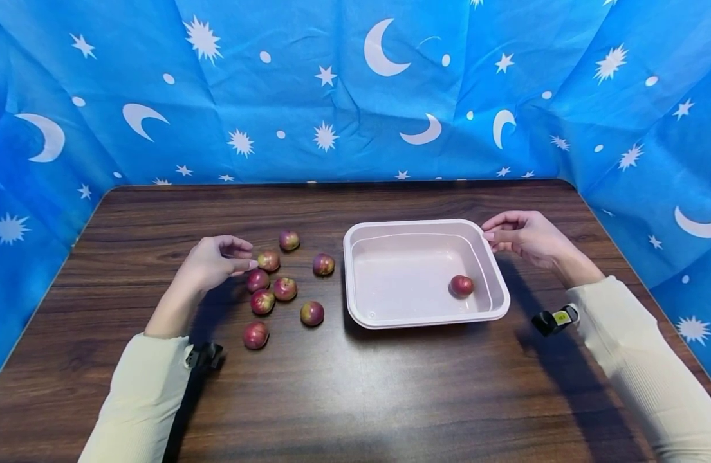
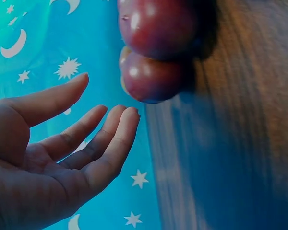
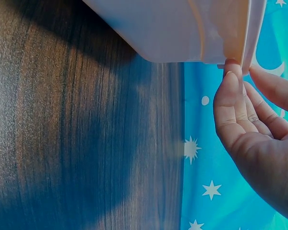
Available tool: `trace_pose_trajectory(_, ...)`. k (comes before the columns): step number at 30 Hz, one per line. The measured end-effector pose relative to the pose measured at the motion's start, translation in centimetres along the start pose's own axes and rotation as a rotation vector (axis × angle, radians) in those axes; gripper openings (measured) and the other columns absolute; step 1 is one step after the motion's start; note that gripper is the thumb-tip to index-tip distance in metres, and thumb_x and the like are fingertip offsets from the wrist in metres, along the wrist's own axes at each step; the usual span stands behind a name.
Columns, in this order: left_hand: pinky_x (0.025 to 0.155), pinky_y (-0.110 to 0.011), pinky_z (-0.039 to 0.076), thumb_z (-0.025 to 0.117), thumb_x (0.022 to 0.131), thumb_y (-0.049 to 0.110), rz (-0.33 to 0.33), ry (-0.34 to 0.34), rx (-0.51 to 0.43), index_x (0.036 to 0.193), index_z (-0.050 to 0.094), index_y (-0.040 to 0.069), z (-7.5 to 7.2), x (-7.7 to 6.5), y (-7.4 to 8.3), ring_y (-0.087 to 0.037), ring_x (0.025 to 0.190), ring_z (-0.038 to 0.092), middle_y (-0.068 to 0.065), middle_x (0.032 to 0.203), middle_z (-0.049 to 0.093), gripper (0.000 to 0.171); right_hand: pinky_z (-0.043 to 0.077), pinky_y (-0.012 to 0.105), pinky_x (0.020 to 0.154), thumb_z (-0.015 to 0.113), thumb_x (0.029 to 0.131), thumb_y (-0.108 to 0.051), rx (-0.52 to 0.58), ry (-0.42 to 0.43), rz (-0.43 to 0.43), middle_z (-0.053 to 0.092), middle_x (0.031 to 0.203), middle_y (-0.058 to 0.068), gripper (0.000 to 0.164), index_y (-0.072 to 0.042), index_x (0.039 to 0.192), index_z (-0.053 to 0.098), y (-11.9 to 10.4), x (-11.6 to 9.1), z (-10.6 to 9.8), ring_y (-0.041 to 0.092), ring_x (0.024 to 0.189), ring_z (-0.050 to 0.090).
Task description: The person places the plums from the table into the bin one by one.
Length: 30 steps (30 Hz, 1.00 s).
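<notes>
Several red-purple plums with yellowish patches lie in a loose group left of a white plastic tub. My left hand is at the group's left side, thumb tip right by a plum in the head view. In the left wrist view its fingers are spread from the thumb, with nothing between them and two plums beyond. My right hand pinches the tub's right rim near its far corner, thumb on one side and fingers on the other. One plum sits inside the tub, toward the right.
Other plums lie about the group: one toward the back, one nearest me, and one closer to the tub. The dark wood-grain table ends at a blue cloth with moons and stars.
</notes>
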<state>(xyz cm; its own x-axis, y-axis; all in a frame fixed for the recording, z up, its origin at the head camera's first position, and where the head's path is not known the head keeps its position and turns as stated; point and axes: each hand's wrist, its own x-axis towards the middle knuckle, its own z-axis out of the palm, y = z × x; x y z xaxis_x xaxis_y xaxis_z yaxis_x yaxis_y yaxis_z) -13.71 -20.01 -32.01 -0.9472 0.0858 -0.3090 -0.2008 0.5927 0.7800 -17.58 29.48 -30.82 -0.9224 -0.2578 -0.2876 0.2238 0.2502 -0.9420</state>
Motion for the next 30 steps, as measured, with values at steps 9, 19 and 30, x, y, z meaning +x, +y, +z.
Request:
trace_pose_trajectory(9,0.078,-0.031,0.051,0.062,0.086,0.006,-0.033,-0.080,-0.041,0.120,0.046,-0.011,0.3,0.4,-1.2,-0.011,0.080,0.057,-0.021,0.106,0.055,0.041,0.053,0.030,0.072,0.065,0.085,-0.009,-0.018,0.015,0.011,0.066,0.084,0.004,0.024,0.003,0.105,0.057,0.0,0.0,0.0,0.017,0.073,0.064)
trace_pose_trajectory(19,0.078,-0.032,0.051,0.062,0.088,0.010,-0.049,-0.106,-0.069,0.121,0.046,-0.011,0.6,0.4,-1.8,-0.015,0.083,0.059,-0.021,0.105,0.056,0.042,0.053,0.029,0.071,0.064,0.085,-0.007,-0.009,0.007,-0.004,0.066,0.084,0.004,0.020,0.002,0.103,0.059,0.1,0.0,0.0,0.017,0.073,0.063)
trace_pose_trajectory(30,0.075,-0.030,0.052,0.062,0.087,0.009,-0.058,-0.118,-0.078,0.118,0.046,-0.013,0.5,0.3,-1.9,-0.010,0.078,0.059,-0.018,0.099,0.059,0.041,0.053,0.027,0.070,0.064,0.086,-0.008,-0.037,0.020,0.016,0.065,0.084,0.004,0.026,0.005,0.107,0.055,-0.1,-0.1,0.2,0.017,0.073,0.063)
